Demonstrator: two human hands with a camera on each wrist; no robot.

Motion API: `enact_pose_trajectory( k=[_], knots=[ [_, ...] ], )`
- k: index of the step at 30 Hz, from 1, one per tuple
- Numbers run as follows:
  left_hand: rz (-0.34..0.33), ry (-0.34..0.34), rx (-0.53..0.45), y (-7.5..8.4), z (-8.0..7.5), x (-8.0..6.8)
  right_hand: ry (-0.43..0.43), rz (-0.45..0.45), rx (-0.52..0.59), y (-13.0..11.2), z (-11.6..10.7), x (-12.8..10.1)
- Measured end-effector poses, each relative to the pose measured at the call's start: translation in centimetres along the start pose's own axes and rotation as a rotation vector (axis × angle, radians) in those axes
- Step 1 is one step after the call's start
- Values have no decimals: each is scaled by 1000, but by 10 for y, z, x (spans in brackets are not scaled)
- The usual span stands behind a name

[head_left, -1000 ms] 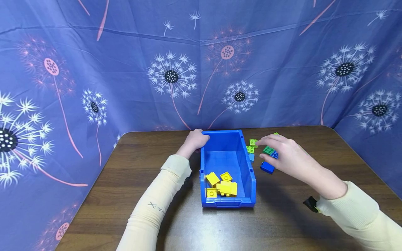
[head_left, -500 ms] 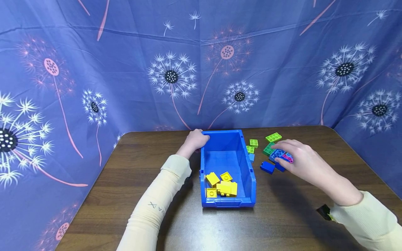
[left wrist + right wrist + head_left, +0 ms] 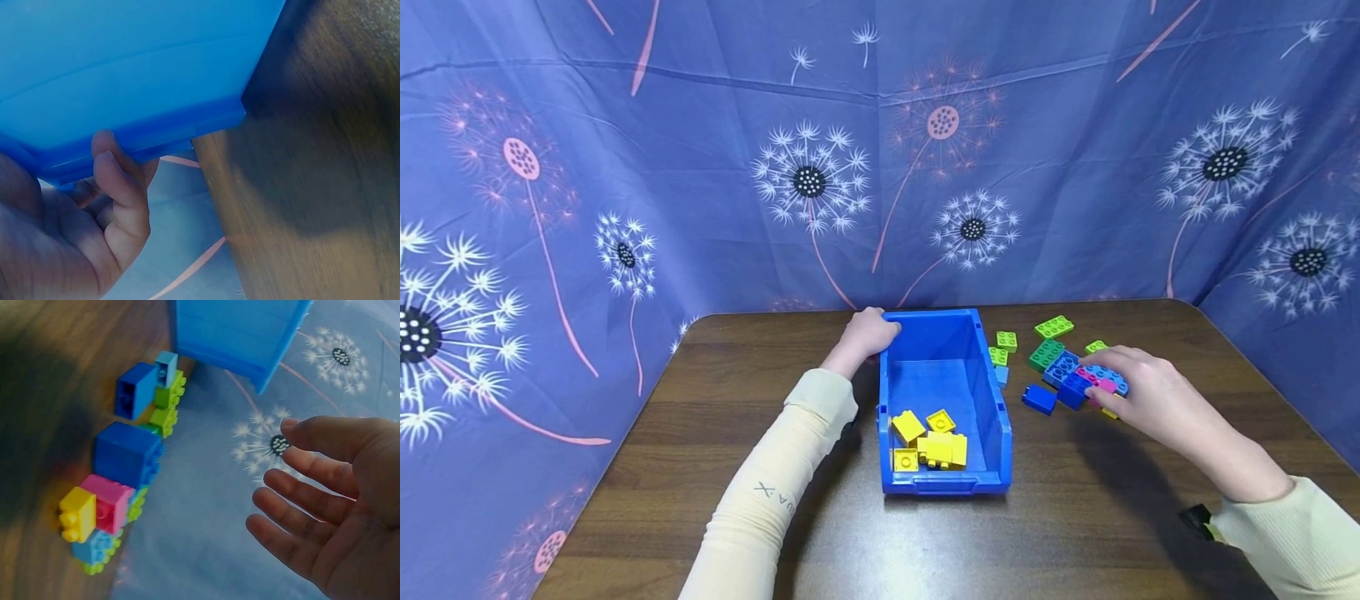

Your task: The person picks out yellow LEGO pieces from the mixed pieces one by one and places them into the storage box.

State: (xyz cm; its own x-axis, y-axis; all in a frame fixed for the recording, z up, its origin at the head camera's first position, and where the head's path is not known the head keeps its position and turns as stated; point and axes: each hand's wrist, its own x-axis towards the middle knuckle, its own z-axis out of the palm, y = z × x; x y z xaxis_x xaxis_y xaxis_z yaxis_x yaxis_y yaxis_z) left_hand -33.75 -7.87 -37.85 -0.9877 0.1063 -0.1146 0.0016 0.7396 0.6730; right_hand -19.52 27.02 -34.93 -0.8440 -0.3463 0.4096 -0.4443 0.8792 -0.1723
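Observation:
A blue plastic bin (image 3: 946, 483) stands on the table with several yellow toy bricks (image 3: 906, 427) near its front. My left hand (image 3: 867, 332) grips the bin's back left corner; the left wrist view has its fingers (image 3: 122, 181) curled over the rim. On the right, my right hand (image 3: 1157, 400) hovers over a heap of toy bricks, partly covering it in the head view. Its fingers are spread and loosely bent, with nothing between them in the right wrist view. Nearest it are a pink brick (image 3: 109, 500), a yellow brick (image 3: 78, 514) and a large blue brick (image 3: 125, 453).
Lime green bricks (image 3: 1054, 327) and a dark green one (image 3: 1046, 354) lie toward the back of the heap. One blue brick (image 3: 1039, 399) sits between heap and bin. A dandelion-patterned cloth (image 3: 880, 167) hangs behind the wooden table (image 3: 760, 400).
My right hand has moved right and slightly toward me across the bricks, uncovering lime, green and blue ones. The left hand and the bin have stayed put.

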Motion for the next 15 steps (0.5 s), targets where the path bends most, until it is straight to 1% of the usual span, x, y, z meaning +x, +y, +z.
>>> enact_pose_trajectory(
  k=[8,15],
  knots=[
    [-8,-6,8,1,-1,1,12,11,-3,16,12,-7],
    [-9,-12,12,0,0,2,-43,67,-9,29,22,-13]
  ],
)
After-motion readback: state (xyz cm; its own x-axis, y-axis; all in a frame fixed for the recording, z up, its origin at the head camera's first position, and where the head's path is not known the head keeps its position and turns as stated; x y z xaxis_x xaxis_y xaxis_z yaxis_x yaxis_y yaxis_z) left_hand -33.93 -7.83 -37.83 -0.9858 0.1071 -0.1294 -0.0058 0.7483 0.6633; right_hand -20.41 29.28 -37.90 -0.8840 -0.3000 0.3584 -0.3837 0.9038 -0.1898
